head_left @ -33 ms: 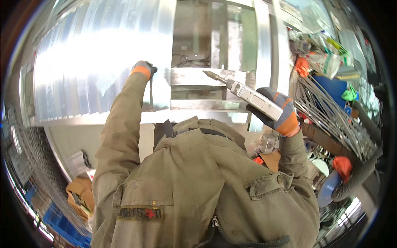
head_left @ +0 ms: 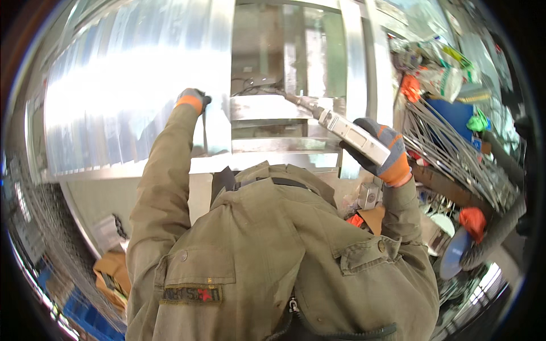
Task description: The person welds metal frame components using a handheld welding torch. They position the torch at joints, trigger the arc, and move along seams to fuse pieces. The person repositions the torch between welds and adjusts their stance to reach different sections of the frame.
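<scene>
Gripping a pale handheld tool in the right hand; gloved fingers closed round the rear of its boxy body. Nozzle points up and to the left, its tip above a crossbar of the metal frame; contact with the bar cannot be made out.

Left hand, also gloved, is on the shiny metal sheet near its right edge, fingers curled. Whether it grips anything: cannot tell.

Step in hand (judgement): positioning the tool at the frame, left hand probably steadying the sheet. Next move, by the same judgement, calls for a firm right-hand hold, fine control of the tip, and left fingers kept well apart from the nozzle.

Writing: jacket carries a dark patch beside the left chest pocket, with lettering and a red star-like mark; words not copied. Tool body has small dark markings, too small to read. White bag at right shows green print, illegible. No other label readable.
</scene>
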Available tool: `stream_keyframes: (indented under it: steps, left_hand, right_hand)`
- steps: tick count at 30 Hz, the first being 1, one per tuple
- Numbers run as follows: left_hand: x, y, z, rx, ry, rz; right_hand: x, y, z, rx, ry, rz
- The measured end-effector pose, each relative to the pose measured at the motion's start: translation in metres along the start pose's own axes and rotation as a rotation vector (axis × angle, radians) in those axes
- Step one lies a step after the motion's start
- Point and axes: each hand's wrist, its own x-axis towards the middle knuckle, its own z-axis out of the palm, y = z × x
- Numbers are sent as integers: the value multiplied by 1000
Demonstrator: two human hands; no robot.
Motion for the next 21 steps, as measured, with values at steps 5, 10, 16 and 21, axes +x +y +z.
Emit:
stream_keyframes:
  steps: [5, 10, 16, 21]
  left_hand:
    - [-15, -22, 6, -327, 35, 47]
    - [-108, -46, 31, -451, 407, 316]
    - [-224, -72, 81, -550, 276, 392]
    - [-254, -82, 130, -820, -2, 226]
  right_hand:
    - [-65, 8, -27, -279, 354, 21]
    - [-122, 18, -50, -216, 410, 257]
    - [-162, 27, -36, -218, 477, 333]
    - [-191, 38, -6, -137, 513, 397]
